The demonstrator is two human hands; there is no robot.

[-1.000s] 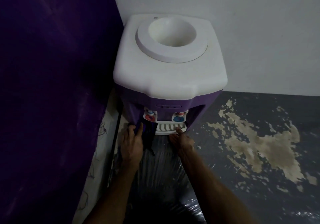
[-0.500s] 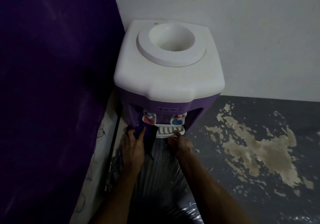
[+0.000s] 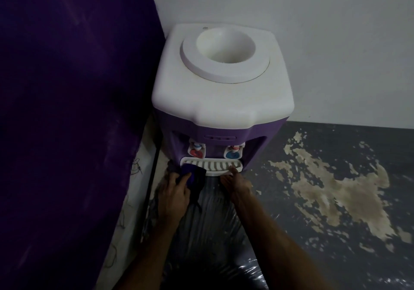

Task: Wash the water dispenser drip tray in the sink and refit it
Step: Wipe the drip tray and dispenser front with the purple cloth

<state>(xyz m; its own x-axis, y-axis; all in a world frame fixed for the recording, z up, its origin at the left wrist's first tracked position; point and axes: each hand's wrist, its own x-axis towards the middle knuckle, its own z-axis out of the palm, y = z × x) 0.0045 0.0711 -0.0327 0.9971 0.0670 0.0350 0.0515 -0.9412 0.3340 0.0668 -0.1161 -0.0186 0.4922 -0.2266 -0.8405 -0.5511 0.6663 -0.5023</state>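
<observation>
1. Sitting in its slot under the taps (image 3: 215,152), the tray (image 3: 212,165) looks refitted.
2. Left hand (image 3: 173,196) pinches a cloth (image 3: 193,176) at its corner, likely wiping.
3. Right hand (image 3: 237,183) fingers touch the rim to steady it, holding nothing.

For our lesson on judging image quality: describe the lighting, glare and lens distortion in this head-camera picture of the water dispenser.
Head view: dim light overall, and the purple curtain is nearly black. The dispenser's white top is brightest. Glare streaks the plastic sheet at the bottom. Wide-angle bending leans the dispenser. The drip tray and both hands, left hand and right hand, look soft and murky.
</observation>
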